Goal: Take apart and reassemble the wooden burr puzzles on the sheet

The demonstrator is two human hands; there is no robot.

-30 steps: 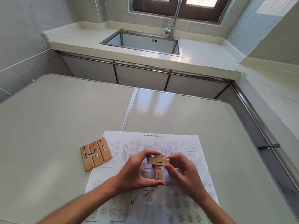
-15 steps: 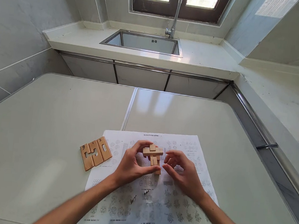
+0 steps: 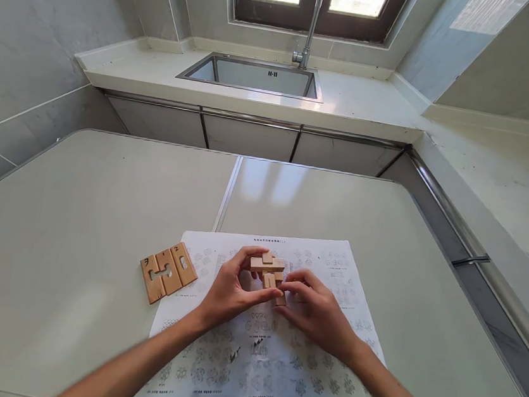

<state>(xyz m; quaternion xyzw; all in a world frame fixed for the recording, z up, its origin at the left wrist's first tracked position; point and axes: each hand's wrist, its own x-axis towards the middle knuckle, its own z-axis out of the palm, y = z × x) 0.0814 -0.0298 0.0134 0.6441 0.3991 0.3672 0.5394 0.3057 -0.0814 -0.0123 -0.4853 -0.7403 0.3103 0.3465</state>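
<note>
Above a printed instruction sheet (image 3: pixel 206 370), my left hand (image 3: pixel 230 287) grips a wooden interlocking burr puzzle (image 3: pixel 267 266) made of several crossed pale bars. The left thumb presses its near side, with the fingers curled behind it. My right hand (image 3: pixel 316 306) closes on the puzzle's lower right end, its thumb and fingertips against the bar there. Parts of the puzzle are hidden by my fingers. To the left, partly over the sheet's edge, lie flat numbered wooden pieces (image 3: pixel 159 285) with cut-outs, side by side.
The sheet rests on a pale table (image 3: pixel 75 221) with a seam (image 3: pixel 227 194) running away from me. Beyond it are a counter (image 3: pixel 361 104) with a steel sink (image 3: pixel 259 75) and a faucet (image 3: pixel 311 25). Another counter (image 3: pixel 511 169) runs along the right.
My right hand has moved left from beside the puzzle and now takes hold of its lower right end. The puzzle has shifted slightly left and up in my left hand.
</note>
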